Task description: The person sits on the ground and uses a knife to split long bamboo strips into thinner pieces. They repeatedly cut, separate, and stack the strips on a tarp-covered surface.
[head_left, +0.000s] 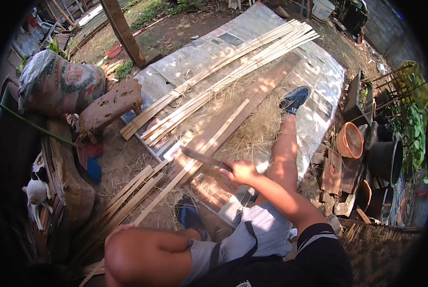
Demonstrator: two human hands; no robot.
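Note:
My right hand (241, 172) is closed round the handle of a long knife (202, 157). Its dark blade points left and lies across a pale, narrow bamboo strip (218, 135). That strip slants over a brown wooden plank (257, 93) and runs down toward my bent left knee. A small part of my left hand (119, 230) shows above the knee, where the strip passes out of sight; its fingers are hidden. Curly, thin shavings (259, 129) lie heaped beside the plank, near my outstretched right leg.
Long bamboo strips (223, 79) lie bundled across the grey sheet (194, 57). More strips (127, 196) are at the lower left. A cat (38, 189) rests at the left, below a stuffed sack (63, 83). An orange bucket (350, 140) and dark pots (386, 160) stand at the right.

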